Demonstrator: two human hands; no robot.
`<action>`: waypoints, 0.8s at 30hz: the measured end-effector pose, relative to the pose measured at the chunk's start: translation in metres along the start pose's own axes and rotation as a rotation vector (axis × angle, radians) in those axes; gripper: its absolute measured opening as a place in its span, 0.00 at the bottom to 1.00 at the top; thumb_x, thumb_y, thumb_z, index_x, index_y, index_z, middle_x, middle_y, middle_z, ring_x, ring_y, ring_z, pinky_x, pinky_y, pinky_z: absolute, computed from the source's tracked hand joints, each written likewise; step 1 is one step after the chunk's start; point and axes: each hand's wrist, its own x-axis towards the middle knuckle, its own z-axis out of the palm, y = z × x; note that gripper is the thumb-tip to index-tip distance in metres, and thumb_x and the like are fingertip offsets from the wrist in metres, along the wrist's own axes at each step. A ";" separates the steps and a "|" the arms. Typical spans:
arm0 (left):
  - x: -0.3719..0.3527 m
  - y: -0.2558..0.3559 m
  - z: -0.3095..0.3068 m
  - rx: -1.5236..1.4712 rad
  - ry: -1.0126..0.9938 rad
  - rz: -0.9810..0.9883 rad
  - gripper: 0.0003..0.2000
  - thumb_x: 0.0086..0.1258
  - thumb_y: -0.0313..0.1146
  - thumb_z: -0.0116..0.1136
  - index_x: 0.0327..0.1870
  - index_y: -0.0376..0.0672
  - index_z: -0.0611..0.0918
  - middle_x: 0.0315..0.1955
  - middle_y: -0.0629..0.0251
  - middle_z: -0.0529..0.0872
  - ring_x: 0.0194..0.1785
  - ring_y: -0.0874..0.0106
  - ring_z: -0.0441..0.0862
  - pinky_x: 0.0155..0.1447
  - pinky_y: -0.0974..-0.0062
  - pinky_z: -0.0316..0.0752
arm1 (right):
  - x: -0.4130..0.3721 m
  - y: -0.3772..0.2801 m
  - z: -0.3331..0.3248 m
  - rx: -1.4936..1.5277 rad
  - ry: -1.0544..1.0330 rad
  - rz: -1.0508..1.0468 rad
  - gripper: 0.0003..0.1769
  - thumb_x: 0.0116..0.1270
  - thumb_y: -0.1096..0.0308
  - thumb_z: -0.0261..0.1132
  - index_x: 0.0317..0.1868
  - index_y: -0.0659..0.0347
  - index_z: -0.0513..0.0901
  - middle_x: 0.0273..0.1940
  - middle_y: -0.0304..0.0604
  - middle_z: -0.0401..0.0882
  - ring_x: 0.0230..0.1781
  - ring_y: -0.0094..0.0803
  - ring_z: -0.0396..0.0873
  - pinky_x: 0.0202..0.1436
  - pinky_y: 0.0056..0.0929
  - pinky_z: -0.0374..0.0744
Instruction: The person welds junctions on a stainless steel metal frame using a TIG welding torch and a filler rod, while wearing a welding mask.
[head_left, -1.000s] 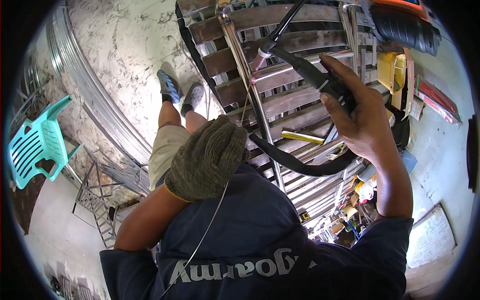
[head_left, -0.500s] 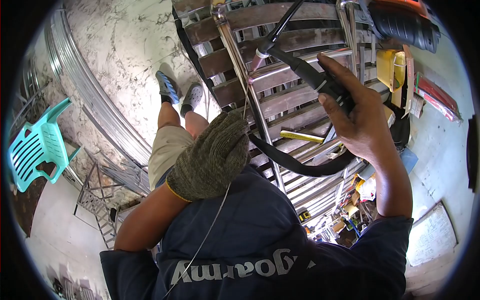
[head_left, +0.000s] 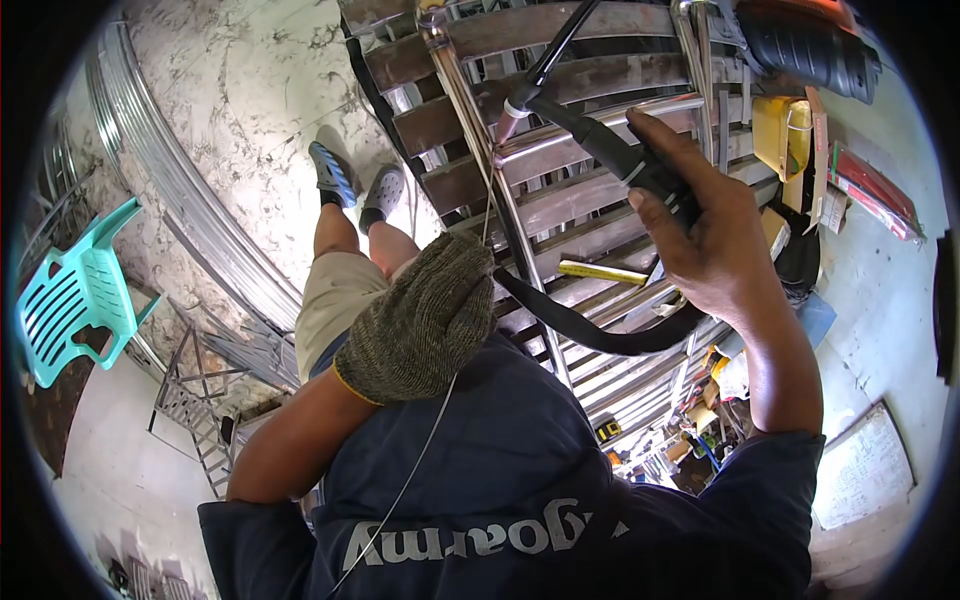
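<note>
Grey knitted glove covers the left hand point(head_left: 420, 320), closed on a thin silver filler wire point(head_left: 398, 485), likely light and springy. Bare right hand point(head_left: 715, 250) wraps the stiff black welding torch point(head_left: 600, 145) by its handle, against the stainless steel tube frame point(head_left: 560, 205).

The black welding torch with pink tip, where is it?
Head view, upper centre: the bare right hand holds the black welding torch, tip at the steel frame, above the gloved left hand.

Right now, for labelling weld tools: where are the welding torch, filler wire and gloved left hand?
welding torch point(head_left: 608, 148): head view, black handle.
filler wire point(head_left: 415, 455): head view, stretch below the hand.
gloved left hand point(head_left: 420, 320): head view, back of hand.
</note>
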 end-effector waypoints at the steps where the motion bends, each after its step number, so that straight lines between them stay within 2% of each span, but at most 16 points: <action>1: 0.000 -0.001 -0.001 0.012 -0.009 0.014 0.42 0.82 0.77 0.43 0.52 0.37 0.83 0.36 0.51 0.89 0.36 0.62 0.89 0.46 0.62 0.88 | 0.000 0.002 0.002 0.006 0.010 -0.018 0.34 0.77 0.79 0.69 0.82 0.57 0.76 0.61 0.51 0.90 0.52 0.25 0.83 0.63 0.26 0.80; 8: 0.034 -0.020 -0.047 -0.162 -0.185 0.003 0.43 0.81 0.78 0.43 0.53 0.36 0.83 0.39 0.48 0.89 0.38 0.61 0.90 0.48 0.63 0.88 | 0.000 0.002 0.004 -0.017 0.006 -0.041 0.34 0.77 0.79 0.69 0.81 0.57 0.76 0.60 0.53 0.89 0.49 0.28 0.85 0.60 0.27 0.81; 12: 0.025 -0.016 -0.041 -0.149 -0.211 0.005 0.43 0.81 0.78 0.44 0.55 0.36 0.82 0.42 0.48 0.89 0.42 0.61 0.90 0.51 0.64 0.88 | 0.000 0.001 0.004 -0.016 -0.006 -0.028 0.34 0.77 0.79 0.69 0.82 0.57 0.76 0.60 0.54 0.89 0.49 0.28 0.85 0.59 0.28 0.82; 15: 0.024 -0.012 -0.044 -0.145 -0.223 -0.061 0.45 0.81 0.79 0.40 0.57 0.36 0.82 0.44 0.47 0.89 0.44 0.61 0.90 0.53 0.65 0.88 | 0.000 0.002 0.004 -0.036 0.000 -0.036 0.34 0.77 0.79 0.70 0.81 0.57 0.76 0.58 0.53 0.90 0.47 0.27 0.85 0.57 0.28 0.82; 17: 0.031 -0.023 -0.051 0.102 -0.244 0.120 0.40 0.83 0.73 0.44 0.58 0.36 0.82 0.47 0.46 0.88 0.48 0.60 0.90 0.56 0.64 0.88 | 0.001 0.002 0.004 -0.056 0.011 -0.047 0.33 0.77 0.78 0.70 0.80 0.57 0.77 0.54 0.50 0.90 0.44 0.26 0.83 0.54 0.27 0.82; 18: 0.027 -0.034 -0.049 0.359 -0.250 0.333 0.35 0.84 0.67 0.49 0.59 0.35 0.82 0.50 0.45 0.88 0.51 0.58 0.90 0.58 0.62 0.88 | 0.001 0.001 0.004 -0.054 -0.003 -0.037 0.32 0.77 0.78 0.70 0.80 0.57 0.78 0.52 0.48 0.90 0.41 0.26 0.82 0.52 0.27 0.82; 19: 0.027 -0.036 -0.049 0.676 -0.301 0.627 0.30 0.83 0.59 0.54 0.59 0.35 0.83 0.52 0.45 0.88 0.54 0.55 0.90 0.61 0.59 0.87 | 0.001 -0.001 0.003 -0.052 -0.017 -0.027 0.32 0.77 0.78 0.70 0.80 0.57 0.78 0.49 0.46 0.90 0.39 0.25 0.81 0.50 0.27 0.82; 20: 0.026 -0.038 -0.048 0.957 -0.260 0.956 0.25 0.83 0.52 0.59 0.59 0.34 0.83 0.54 0.44 0.87 0.56 0.53 0.90 0.64 0.57 0.87 | 0.001 -0.003 0.001 -0.050 -0.031 -0.016 0.31 0.77 0.77 0.70 0.79 0.57 0.79 0.47 0.44 0.90 0.37 0.25 0.80 0.48 0.26 0.82; 22: 0.004 -0.009 -0.024 1.621 -0.237 1.789 0.17 0.76 0.33 0.68 0.60 0.33 0.84 0.59 0.42 0.86 0.62 0.48 0.89 0.70 0.50 0.85 | 0.002 -0.007 0.000 -0.112 -0.048 0.025 0.30 0.77 0.77 0.70 0.78 0.58 0.80 0.43 0.42 0.88 0.35 0.24 0.77 0.45 0.26 0.80; 23: 0.004 -0.009 -0.027 1.611 -0.278 1.757 0.19 0.73 0.30 0.71 0.62 0.33 0.84 0.64 0.41 0.84 0.67 0.44 0.87 0.73 0.44 0.83 | 0.003 -0.008 0.000 -0.143 -0.057 0.046 0.30 0.77 0.77 0.70 0.78 0.58 0.80 0.42 0.41 0.88 0.33 0.24 0.76 0.43 0.25 0.80; 24: 0.004 -0.010 -0.028 1.615 -0.281 1.757 0.19 0.74 0.30 0.70 0.63 0.33 0.84 0.65 0.41 0.83 0.68 0.44 0.86 0.75 0.44 0.81 | 0.003 -0.007 0.000 -0.147 -0.053 0.021 0.31 0.77 0.77 0.70 0.78 0.58 0.79 0.42 0.41 0.88 0.34 0.23 0.76 0.44 0.25 0.80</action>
